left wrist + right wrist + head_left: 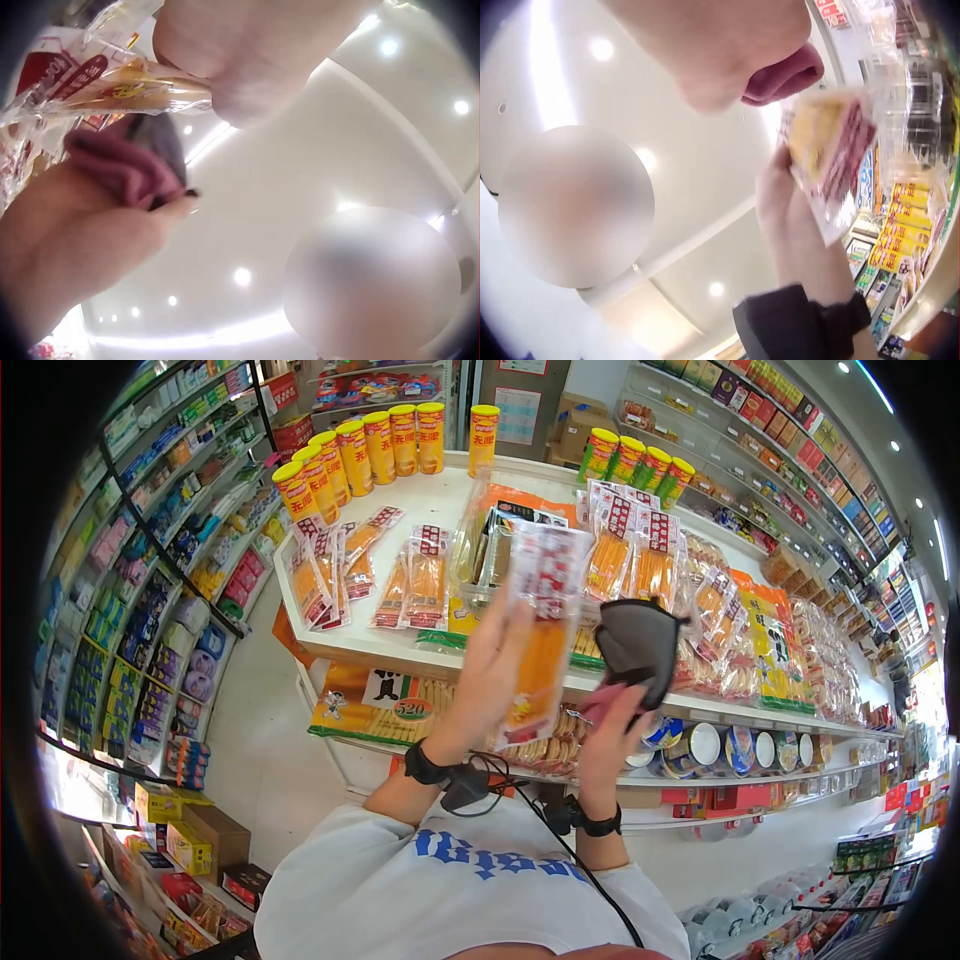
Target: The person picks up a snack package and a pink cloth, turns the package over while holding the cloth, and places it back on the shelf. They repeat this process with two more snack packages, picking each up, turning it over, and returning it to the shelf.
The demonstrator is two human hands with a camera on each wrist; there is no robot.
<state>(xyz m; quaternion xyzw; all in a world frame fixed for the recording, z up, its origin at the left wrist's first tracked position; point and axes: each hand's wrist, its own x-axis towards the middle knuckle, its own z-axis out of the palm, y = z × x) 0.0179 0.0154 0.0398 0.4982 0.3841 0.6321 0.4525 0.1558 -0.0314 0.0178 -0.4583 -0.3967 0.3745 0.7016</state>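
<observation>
My left hand (492,670) grips a clear packet of orange snack sticks (540,665) with a red-and-white label, held upright over the counter's front edge. In my right hand (608,750) is a folded grey-and-pink cloth (636,650) with dark edging, its grey side standing up close to the packet. The left wrist view has the fingers of my right hand (82,232) pinching the pink part of the cloth (124,165). From the right wrist, the packet (829,146) appears tilted in my left hand (780,199). Similar packets (428,580) lie on the counter.
The white counter (400,510) carries yellow-lidded canisters (430,438) along its back and a clear plastic bin (470,545) in the middle. More bagged snacks (770,645) lie to the right. Below are shelves with round tubs (740,748). Stocked shelves (150,590) stand at left.
</observation>
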